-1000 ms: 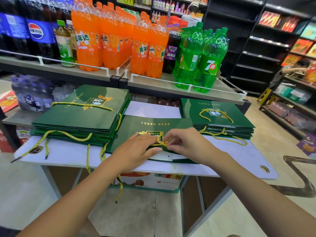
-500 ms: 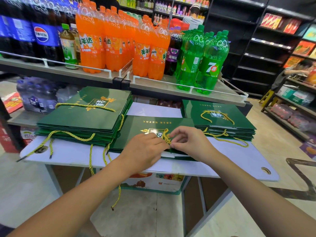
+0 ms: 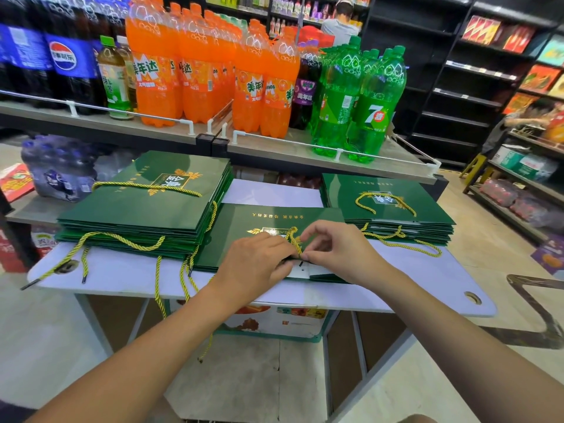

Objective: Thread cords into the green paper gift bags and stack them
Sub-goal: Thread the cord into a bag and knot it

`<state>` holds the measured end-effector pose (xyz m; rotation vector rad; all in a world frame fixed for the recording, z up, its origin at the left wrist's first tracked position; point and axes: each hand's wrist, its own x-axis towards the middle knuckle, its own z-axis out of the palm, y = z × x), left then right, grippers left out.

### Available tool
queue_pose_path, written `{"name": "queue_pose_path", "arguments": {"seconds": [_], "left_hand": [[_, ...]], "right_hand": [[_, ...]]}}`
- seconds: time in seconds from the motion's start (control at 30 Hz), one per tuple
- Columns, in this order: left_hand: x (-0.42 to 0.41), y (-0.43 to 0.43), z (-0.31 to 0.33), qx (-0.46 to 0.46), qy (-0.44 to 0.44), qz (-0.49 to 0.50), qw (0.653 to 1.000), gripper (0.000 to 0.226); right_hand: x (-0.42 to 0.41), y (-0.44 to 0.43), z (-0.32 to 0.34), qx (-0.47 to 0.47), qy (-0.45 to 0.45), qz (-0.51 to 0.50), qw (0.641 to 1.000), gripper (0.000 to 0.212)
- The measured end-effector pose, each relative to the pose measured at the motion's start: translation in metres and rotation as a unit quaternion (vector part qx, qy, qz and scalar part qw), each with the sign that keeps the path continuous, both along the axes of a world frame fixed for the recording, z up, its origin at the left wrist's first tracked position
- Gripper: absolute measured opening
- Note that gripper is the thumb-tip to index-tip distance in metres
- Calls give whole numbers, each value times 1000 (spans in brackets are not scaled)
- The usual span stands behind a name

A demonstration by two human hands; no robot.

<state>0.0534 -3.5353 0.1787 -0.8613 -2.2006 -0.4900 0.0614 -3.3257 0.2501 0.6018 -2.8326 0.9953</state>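
A flat green gift bag [image 3: 259,222] lies in the middle of the white table [image 3: 122,273], its white inner rim toward me. A short loop of gold cord [image 3: 293,239] stands up from that rim. My left hand [image 3: 258,264] presses on the bag's near edge, fingers curled at the cord's base. My right hand [image 3: 338,254] pinches the cord with thumb and forefinger. To the left lies a tall stack of green bags [image 3: 146,209] with cords trailing over the table edge. A lower stack [image 3: 387,206] lies to the right.
Behind the table runs a shelf [image 3: 171,126] of large orange, green and dark soda bottles. A printed carton [image 3: 274,322] sits under the table. Dark shelving [image 3: 457,87] stands at the right, with people among the far shelves. A metal frame [image 3: 537,300] lies on the floor at right.
The cord loop has risen higher above the bag's rim. Both hands have shifted slightly toward the bag's near edge, and my right fingers have lifted and curled over the cord.
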Motion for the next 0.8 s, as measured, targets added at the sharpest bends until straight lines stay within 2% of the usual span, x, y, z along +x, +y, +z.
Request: {"name": "queue_pose_path", "arguments": {"seconds": [0.13,0.27,0.33,0.37,0.43,0.47,0.53,0.63,0.73,0.8], "left_hand": [[1,1,0,15,-10,7,1000,5],[0,0,-1,29,-21,8,999,6],[-1,-1,-1,51,-32,6,998,10],[-1,-1,-1,69,-39,4,997,12],[-2,-1,-1,94,-52,1,994,15],[-2,-1,-2,95,-54,2,994,16],[-2,-1,-2,97,-54,3,994,16],[-2,-1,-1,110,-63,-1,992,17],[0,-1,0,100,-52,2,994,17],[1,-2,0,95,-49,-4,994,15]], "right_hand": [[-1,-3,5,14,-39,-10,999,18],[10,-3,17,86,-10,3,996,17],[20,-2,21,114,31,5,993,18],[26,-1,21,104,80,-11,991,15],[43,-4,19,33,167,-74,983,7],[51,-6,16,-11,160,-109,981,15],[66,-12,11,-51,42,-141,988,29],[75,-24,-3,-96,-115,-155,976,31],[73,-37,-16,-203,-144,-191,950,29],[73,-42,-23,-219,-85,-222,946,21]]}}
